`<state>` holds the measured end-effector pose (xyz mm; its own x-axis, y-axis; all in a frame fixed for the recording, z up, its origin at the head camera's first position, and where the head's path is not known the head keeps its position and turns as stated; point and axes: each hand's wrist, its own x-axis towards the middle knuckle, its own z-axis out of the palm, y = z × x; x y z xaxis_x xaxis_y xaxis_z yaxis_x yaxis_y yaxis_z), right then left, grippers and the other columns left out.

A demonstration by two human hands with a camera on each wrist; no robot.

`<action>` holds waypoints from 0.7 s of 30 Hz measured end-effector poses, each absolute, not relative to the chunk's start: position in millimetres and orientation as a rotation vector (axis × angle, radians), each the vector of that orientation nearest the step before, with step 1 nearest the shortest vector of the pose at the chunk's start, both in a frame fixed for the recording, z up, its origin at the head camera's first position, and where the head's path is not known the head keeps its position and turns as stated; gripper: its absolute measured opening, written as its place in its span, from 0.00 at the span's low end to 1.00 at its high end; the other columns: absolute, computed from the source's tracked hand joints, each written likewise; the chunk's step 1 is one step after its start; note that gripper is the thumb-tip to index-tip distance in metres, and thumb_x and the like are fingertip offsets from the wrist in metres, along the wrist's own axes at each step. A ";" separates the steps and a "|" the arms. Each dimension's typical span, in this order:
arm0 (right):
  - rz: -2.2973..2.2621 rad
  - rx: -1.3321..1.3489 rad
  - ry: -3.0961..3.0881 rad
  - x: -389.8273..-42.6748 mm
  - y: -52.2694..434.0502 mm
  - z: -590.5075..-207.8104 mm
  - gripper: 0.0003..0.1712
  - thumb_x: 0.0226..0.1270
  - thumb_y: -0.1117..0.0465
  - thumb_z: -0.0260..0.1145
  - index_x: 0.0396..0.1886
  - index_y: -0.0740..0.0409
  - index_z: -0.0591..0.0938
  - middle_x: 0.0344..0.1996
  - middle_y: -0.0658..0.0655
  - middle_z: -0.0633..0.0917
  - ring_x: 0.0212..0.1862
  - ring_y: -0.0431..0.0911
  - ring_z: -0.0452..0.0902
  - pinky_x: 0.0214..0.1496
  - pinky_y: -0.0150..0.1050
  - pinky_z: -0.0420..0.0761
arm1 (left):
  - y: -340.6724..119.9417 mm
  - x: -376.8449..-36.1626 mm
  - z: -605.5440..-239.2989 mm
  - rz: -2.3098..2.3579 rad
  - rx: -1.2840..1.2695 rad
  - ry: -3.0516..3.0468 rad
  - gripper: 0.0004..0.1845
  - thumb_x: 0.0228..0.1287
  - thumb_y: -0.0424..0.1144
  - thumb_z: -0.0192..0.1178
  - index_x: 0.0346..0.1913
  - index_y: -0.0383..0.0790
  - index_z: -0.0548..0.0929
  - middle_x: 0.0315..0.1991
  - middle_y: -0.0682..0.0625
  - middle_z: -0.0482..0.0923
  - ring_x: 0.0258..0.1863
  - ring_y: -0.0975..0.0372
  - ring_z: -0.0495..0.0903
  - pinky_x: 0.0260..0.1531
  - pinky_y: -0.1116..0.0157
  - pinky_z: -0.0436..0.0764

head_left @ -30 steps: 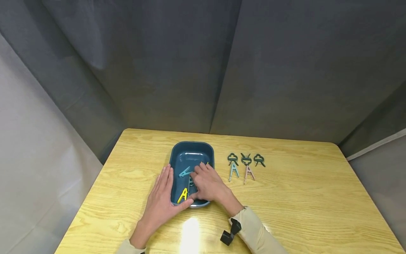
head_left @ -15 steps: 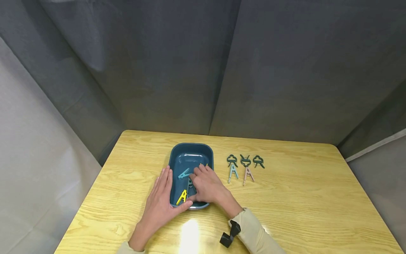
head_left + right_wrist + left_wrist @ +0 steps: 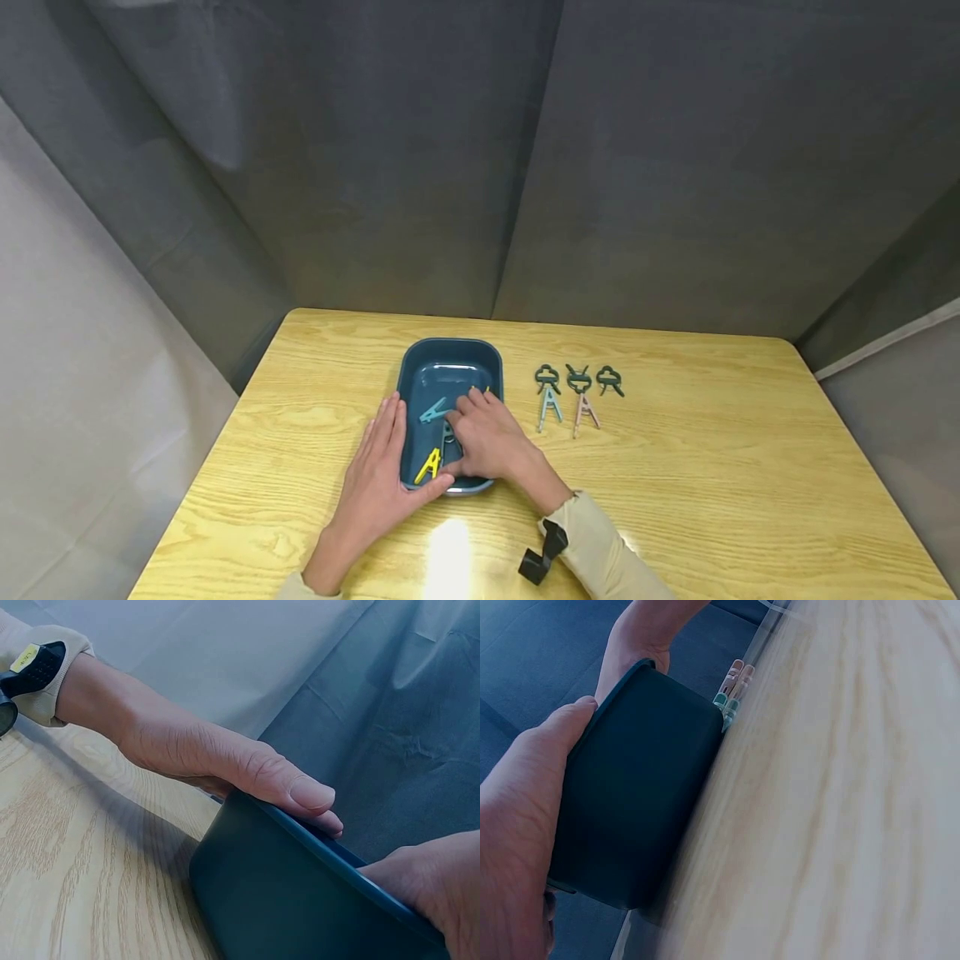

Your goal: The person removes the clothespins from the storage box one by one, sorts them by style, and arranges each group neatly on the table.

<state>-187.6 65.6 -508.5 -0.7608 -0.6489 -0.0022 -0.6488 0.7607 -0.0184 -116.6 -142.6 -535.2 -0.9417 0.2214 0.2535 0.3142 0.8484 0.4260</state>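
Since the earlier frames little has moved: both hands stay at the tray, and the right fingers have crept slightly toward its middle.

Left hand (image 3: 378,479) lies flat on the table (image 3: 712,500) against the tray's left wall, fingers straight, thumb resting on the near rim. Right hand (image 3: 487,442) reaches down into the tray (image 3: 450,354) from its near right corner, fingers bent over the clips; whether it grips one cannot be told.

In the tray: yellow clip (image 3: 429,465) near the near left corner, blue clip (image 3: 433,410) toward the middle. The tray sits left of the table's centre.

Farther right, apart from the tray, three dark green clips (image 3: 578,379) lie in a row, with a pale blue clip (image 3: 550,406) and a pink clip (image 3: 585,412) just in front.
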 end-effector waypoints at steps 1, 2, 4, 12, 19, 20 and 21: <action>-0.028 -1.082 2.939 -187.5 65.5 -508.3 0.53 0.51 0.20 0.71 0.62 0.56 0.86 0.52 0.56 0.84 0.56 0.53 0.74 0.65 0.51 0.76 | -142.5 -116.5 -535.2 -0.702 -0.413 -2.833 0.68 0.56 0.81 0.59 0.84 0.36 0.49 0.87 0.51 0.34 0.85 0.52 0.42 0.81 0.47 0.54; -0.026 -1.081 2.939 -187.5 65.5 -508.4 0.53 0.51 0.20 0.71 0.62 0.56 0.85 0.52 0.56 0.84 0.56 0.53 0.74 0.65 0.51 0.76 | -142.5 -116.4 -535.1 -0.703 -0.412 -2.837 0.68 0.56 0.81 0.59 0.84 0.36 0.48 0.87 0.51 0.34 0.85 0.53 0.42 0.81 0.47 0.53; -0.023 -1.080 2.940 -187.4 65.4 -508.5 0.53 0.51 0.20 0.71 0.62 0.57 0.85 0.52 0.56 0.84 0.57 0.53 0.74 0.65 0.50 0.76 | -142.5 -116.0 -534.6 -0.708 -0.410 -2.841 0.68 0.56 0.82 0.59 0.85 0.36 0.48 0.87 0.52 0.33 0.85 0.54 0.41 0.81 0.48 0.52; -0.029 -1.078 2.948 -187.6 65.5 -509.6 0.53 0.51 0.20 0.71 0.62 0.56 0.85 0.53 0.56 0.84 0.58 0.53 0.75 0.67 0.52 0.75 | -142.2 -116.3 -533.8 -0.704 -0.410 -2.849 0.68 0.56 0.82 0.59 0.85 0.36 0.48 0.87 0.52 0.33 0.85 0.55 0.40 0.82 0.51 0.50; -0.013 -1.081 2.950 -187.6 65.1 -510.1 0.53 0.52 0.19 0.70 0.62 0.56 0.85 0.53 0.56 0.84 0.59 0.53 0.75 0.67 0.51 0.76 | -142.5 -116.1 -534.8 -0.694 -0.407 -2.857 0.69 0.56 0.83 0.56 0.85 0.37 0.47 0.87 0.51 0.34 0.85 0.58 0.38 0.82 0.51 0.50; -0.013 -1.081 2.950 -187.6 65.0 -509.9 0.53 0.52 0.19 0.70 0.63 0.56 0.85 0.53 0.56 0.84 0.59 0.54 0.75 0.67 0.52 0.75 | -142.5 -116.3 -535.0 -0.691 -0.408 -2.854 0.69 0.56 0.83 0.57 0.85 0.37 0.47 0.87 0.50 0.35 0.85 0.57 0.39 0.82 0.50 0.50; -0.011 -1.080 2.949 -187.7 65.0 -510.0 0.53 0.52 0.19 0.70 0.63 0.56 0.85 0.54 0.56 0.84 0.60 0.54 0.75 0.68 0.52 0.75 | -142.5 -116.4 -535.3 -0.687 -0.410 -2.851 0.69 0.56 0.83 0.57 0.85 0.37 0.47 0.87 0.49 0.36 0.85 0.57 0.39 0.82 0.50 0.51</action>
<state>-187.7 65.0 -510.0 -0.7635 -0.6458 0.0013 -0.6458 0.7635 -0.0072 -116.4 -142.5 -535.3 -0.9458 0.2228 0.2363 0.3060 0.8552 0.4184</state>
